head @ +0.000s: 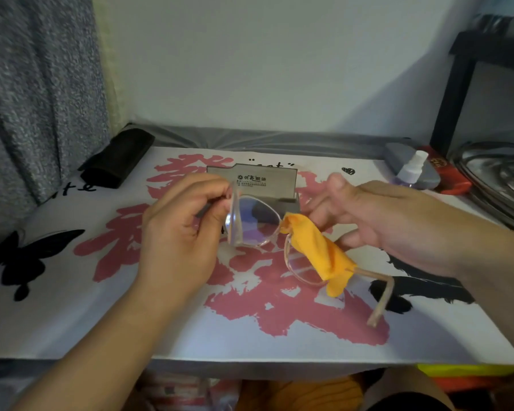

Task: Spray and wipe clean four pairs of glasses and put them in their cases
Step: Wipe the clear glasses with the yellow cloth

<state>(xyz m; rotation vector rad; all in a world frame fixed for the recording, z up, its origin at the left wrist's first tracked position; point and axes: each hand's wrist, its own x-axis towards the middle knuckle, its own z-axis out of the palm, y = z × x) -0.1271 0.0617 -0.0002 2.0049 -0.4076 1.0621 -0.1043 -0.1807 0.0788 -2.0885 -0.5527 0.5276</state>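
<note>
Above the table (72, 321), left hand (178, 229) pinches the glasses (258, 229) at one temple; right hand (365, 215) wipes with an orange cloth (324, 253); wiping step; next, the open grey case (258, 185).

- Clear-framed plastic glasses (251, 222) held above the table, temples unfolded, one lens tilted up.
- Orange wiping cloth (324, 253) draped over the other lens.
- Grey open glasses case (258, 180) stands behind them.
- Clear spray bottle (410, 170) and black soft case (118, 158) farther back.
</note>
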